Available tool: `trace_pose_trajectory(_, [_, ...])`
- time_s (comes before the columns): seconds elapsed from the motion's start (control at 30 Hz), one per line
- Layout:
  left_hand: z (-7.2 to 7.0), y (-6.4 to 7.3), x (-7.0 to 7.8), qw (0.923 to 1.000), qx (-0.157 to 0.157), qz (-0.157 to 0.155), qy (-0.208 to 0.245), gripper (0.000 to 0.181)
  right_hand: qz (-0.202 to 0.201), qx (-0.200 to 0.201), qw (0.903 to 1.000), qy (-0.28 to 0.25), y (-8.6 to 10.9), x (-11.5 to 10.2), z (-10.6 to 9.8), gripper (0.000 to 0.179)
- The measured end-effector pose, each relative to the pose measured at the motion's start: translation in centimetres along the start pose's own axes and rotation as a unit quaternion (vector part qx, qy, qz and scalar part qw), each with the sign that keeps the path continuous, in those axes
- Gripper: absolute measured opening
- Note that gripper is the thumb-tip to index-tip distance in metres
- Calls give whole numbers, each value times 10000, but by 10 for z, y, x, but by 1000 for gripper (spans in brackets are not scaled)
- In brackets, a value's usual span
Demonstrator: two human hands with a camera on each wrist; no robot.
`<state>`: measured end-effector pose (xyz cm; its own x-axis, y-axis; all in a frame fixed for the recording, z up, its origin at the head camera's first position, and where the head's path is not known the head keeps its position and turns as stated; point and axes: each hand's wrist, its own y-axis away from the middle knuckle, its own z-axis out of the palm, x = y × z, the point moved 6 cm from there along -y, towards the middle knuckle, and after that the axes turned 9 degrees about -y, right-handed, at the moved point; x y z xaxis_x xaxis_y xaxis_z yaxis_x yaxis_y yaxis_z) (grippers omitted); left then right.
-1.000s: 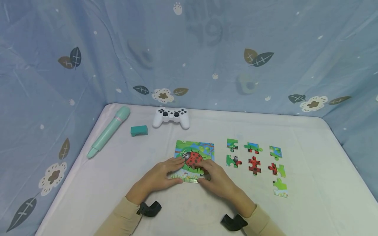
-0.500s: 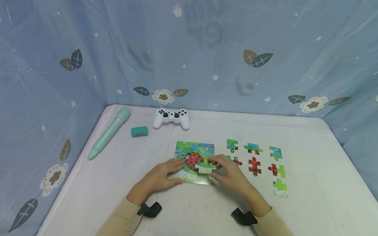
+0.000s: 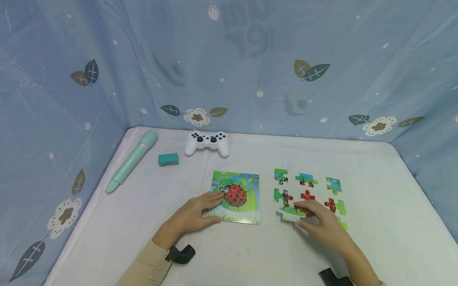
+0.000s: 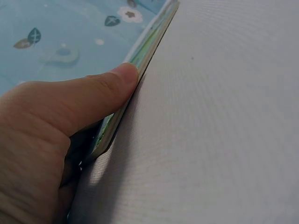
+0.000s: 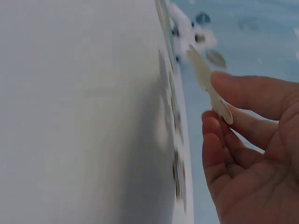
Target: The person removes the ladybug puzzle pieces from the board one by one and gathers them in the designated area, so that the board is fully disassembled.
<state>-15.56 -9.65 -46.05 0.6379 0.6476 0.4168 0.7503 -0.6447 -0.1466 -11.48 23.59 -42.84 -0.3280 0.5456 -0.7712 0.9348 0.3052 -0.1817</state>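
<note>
The square ladybug puzzle board (image 3: 236, 196) lies flat on the white table. My left hand (image 3: 195, 211) rests on its left side, fingers extended over the picture. In the left wrist view the thumb (image 4: 125, 74) touches the edge of the board (image 4: 152, 44). To the right of the board, my right hand (image 3: 327, 227) pinches a puzzle piece (image 3: 290, 213) of green grass and pale flowers, held above the table. The right wrist view shows that puzzle piece (image 5: 202, 70) edge-on between thumb and fingers. It partly covers loose pieces behind it.
Several loose puzzle pieces (image 3: 306, 179) lie in rows at the right, some partly hidden by my right hand. At the back stand a white game controller (image 3: 207, 143) and a teal block (image 3: 168, 159). A mint-green microphone-shaped object (image 3: 132, 161) lies far left. Patterned blue cloth (image 3: 229, 71) hangs behind.
My right hand has lifted the puzzle piece off the board and carried it right, toward the loose pieces. The ladybug picture is now uncovered on its right side. My left hand has stayed put.
</note>
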Motion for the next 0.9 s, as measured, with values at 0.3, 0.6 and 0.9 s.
trace_pose_trajectory(0.3, [-1, 1, 0, 9999, -23, -55, 108, 63, 604, -99, 9979, 194, 28, 27, -24, 45])
trace_pose_trajectory(0.6, [1, 1, -1, 9999, 1, -64, 127, 63, 256, -79, 9984, 490, 31, 28, -27, 46])
trace_pose_trajectory(0.9, [2, 0, -1, 9999, 12, -84, 84, 65, 767, -215, 9937, 786, 31, 32, -25, 44])
